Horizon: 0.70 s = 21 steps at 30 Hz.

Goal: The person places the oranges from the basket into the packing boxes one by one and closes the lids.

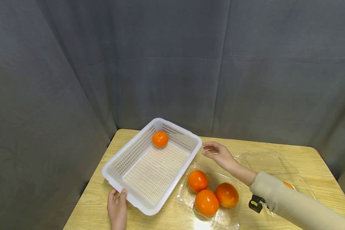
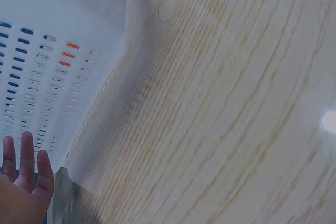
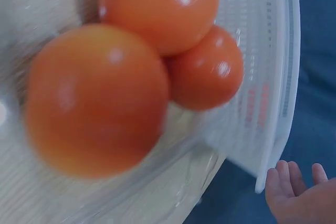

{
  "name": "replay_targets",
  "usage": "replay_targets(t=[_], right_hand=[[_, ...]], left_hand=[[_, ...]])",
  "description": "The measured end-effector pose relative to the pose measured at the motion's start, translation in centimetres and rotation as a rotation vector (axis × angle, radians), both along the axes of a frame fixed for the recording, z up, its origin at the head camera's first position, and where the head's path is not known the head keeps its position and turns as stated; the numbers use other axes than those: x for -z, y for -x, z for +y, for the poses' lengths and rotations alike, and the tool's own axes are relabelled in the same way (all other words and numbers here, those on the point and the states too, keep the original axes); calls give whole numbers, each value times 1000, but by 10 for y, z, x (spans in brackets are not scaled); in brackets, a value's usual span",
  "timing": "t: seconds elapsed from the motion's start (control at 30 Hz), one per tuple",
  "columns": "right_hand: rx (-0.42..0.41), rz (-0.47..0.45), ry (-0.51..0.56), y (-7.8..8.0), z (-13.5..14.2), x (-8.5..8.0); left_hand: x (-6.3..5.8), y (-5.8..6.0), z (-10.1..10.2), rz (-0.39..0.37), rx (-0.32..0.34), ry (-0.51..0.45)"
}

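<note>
A white perforated plastic basket (image 1: 149, 172) lies slanted on the table with one round orange fruit (image 1: 160, 139) in its far end. At its near left corner my left hand (image 1: 117, 207) holds the rim, thumb on top. In the left wrist view, the fingers (image 2: 26, 156) lie along the basket's outer wall. My right hand (image 1: 218, 155) is beside the far right corner, fingers loosely bent and holding nothing. The right wrist view shows its fingertips right at the rim. Below that arm, a clear plastic tray (image 1: 224, 220) carries three large, glossy orange-red fruits (image 1: 207, 203).
On the right stands another clear plastic container (image 1: 270, 161), with a bit of orange fruit (image 1: 288, 184) showing beside the sleeve. A small black device (image 1: 256, 203) is strapped under the right wrist. Grey curtains (image 1: 172, 64) hang behind the wooden table (image 1: 319, 169).
</note>
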State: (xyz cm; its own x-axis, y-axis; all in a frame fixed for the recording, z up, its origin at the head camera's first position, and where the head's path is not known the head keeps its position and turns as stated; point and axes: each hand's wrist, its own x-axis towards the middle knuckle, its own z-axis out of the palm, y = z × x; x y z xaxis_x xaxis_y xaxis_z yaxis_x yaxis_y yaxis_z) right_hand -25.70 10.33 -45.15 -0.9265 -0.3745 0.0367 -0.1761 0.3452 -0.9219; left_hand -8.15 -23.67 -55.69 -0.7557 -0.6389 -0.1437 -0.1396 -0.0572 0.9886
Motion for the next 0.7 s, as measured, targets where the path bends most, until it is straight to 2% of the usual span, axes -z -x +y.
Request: replay_targets(t=[0.17,0.33,0.6,0.7], right_hand=[[-54,25,23,-1,-27,2],[-80,37,31,4,-49,6],[-47,12,20,16,-83,7],[-31,0,-15,22,-93,7]], left_hand=[[0,0,3,15,-7,2],[0,0,5,16,-19,15],[-1,0,2,6,-9,27],[-1,0,3,0,0,26]])
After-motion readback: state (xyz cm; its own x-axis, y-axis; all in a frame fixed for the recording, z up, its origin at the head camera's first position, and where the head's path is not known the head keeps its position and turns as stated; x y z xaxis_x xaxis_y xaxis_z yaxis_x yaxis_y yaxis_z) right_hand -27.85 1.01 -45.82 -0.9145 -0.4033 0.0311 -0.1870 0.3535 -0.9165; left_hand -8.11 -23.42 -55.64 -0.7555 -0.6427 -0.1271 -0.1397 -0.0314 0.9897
